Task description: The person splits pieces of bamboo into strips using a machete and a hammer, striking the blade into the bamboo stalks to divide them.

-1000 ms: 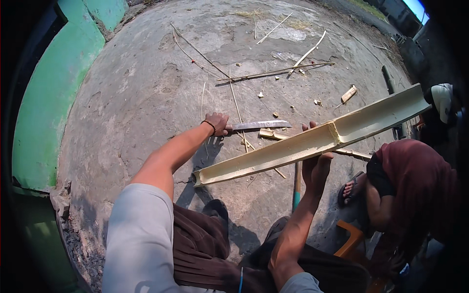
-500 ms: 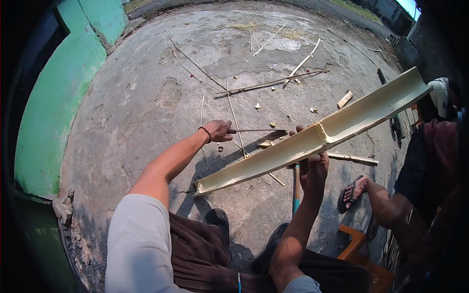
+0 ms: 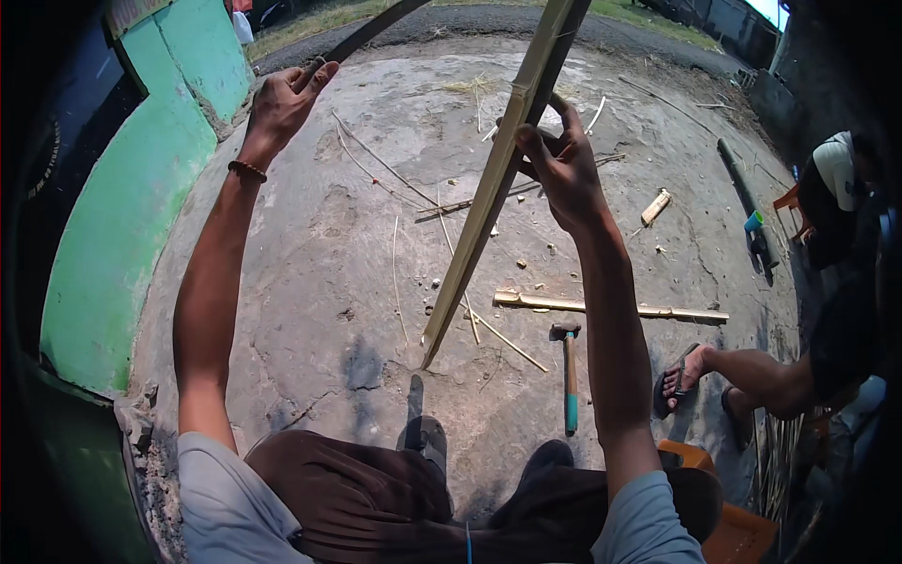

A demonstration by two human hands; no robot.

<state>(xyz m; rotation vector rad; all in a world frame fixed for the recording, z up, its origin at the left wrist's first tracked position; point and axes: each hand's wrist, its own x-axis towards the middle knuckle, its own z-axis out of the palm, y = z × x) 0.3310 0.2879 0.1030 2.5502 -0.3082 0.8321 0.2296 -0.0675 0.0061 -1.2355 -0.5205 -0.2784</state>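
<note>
Concrete yard (image 3: 310,235): split bamboo (image 3: 489,197), level a second ago, now stands on end, right hand (image 3: 564,169) gripping it, left hand (image 3: 282,99) raising the blade (image 3: 362,38).

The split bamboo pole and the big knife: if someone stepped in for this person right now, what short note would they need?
Left hand: raised high, fingers shut on the handle of the long knife, blade up and clear of the bamboo.
Right hand: grips the split bamboo pole, which stands steeply tilted with its lower end on the concrete ground.
Nearby: a hammer and a shorter bamboo strip lie on the ground to the right, among thin slivers.
Done: the pole is already split into a trough shape.
Left: the raised knife has not yet met the pole.
</note>
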